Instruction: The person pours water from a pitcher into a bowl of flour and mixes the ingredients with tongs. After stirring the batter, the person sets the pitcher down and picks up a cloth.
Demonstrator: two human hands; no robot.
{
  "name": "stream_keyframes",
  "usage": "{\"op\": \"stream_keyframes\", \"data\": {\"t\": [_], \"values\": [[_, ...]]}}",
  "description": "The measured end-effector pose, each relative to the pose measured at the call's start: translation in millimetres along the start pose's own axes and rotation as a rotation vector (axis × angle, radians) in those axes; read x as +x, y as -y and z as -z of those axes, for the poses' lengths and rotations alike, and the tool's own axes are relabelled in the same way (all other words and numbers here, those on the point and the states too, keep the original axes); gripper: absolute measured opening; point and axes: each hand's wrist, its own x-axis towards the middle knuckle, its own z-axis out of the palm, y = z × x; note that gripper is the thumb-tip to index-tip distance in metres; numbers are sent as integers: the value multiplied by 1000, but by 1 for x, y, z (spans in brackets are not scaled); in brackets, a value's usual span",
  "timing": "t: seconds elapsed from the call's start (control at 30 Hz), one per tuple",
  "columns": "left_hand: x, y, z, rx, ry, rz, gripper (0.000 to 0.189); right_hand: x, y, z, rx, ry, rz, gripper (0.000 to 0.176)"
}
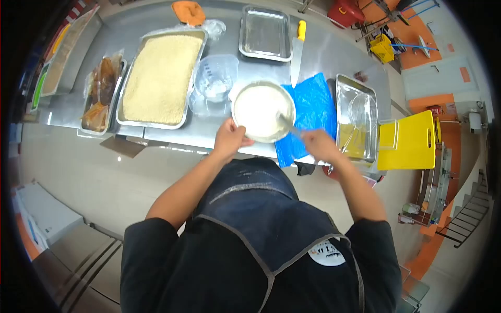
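Note:
A round metal bowl (pixel 236 121) stands near the table's front edge with a pale creamy batter (pixel 258 107) inside. My left hand (pixel 229 140) grips the bowl's rim at its lower left. Closed round a handle, my right hand (pixel 321 145) holds a utensil (pixel 286 121) whose far end dips into the batter; motion blur and the batter hide its exact kind. A blue plastic bag (pixel 315 107) lies flat just right of the bowl, partly beneath my right forearm's reach. To the bowl's left sit clear plastic containers (pixel 215 75).
A large tray (pixel 180 121) of pale crumbs and a tray of bagged brown food (pixel 102 94) stand left. Behind are a metal tray (pixel 266 34) and a yellow-handled knife (pixel 297 55). At right are a tray with a whisk (pixel 360 115) and a yellow board (pixel 409 143).

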Motion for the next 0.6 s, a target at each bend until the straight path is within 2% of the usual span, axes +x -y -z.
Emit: {"op": "stream_keyframes", "data": {"t": [0.07,0.17,0.2,0.3,0.33,0.43,0.47,0.57,0.6], "values": [[-9,-7,-16,-72,63,18,25,-11,60,6,46,250,-228,35],[-3,5,-16,-1,56,-35,26,18,28,14,177,42,-357,33],[0,5,-8,-38,2,-42,25,19,18,22,120,3,-375,34],[-6,-10,-2,42,-16,0,22,-5,7,6,-109,17,-18,39],[-12,-7,-14,-55,34,5,21,-10,44,5,-57,155,-105,39],[-7,5,-16,35,31,-68,25,18,36,15,176,42,-428,34],[-3,6,-5,53,-11,-71,25,18,33,23,80,2,-412,34],[-5,-10,3,64,-2,-6,24,-2,0,9,-131,49,33,41],[-12,-11,-12,-32,4,19,22,-6,23,2,-187,99,79,40]]}}
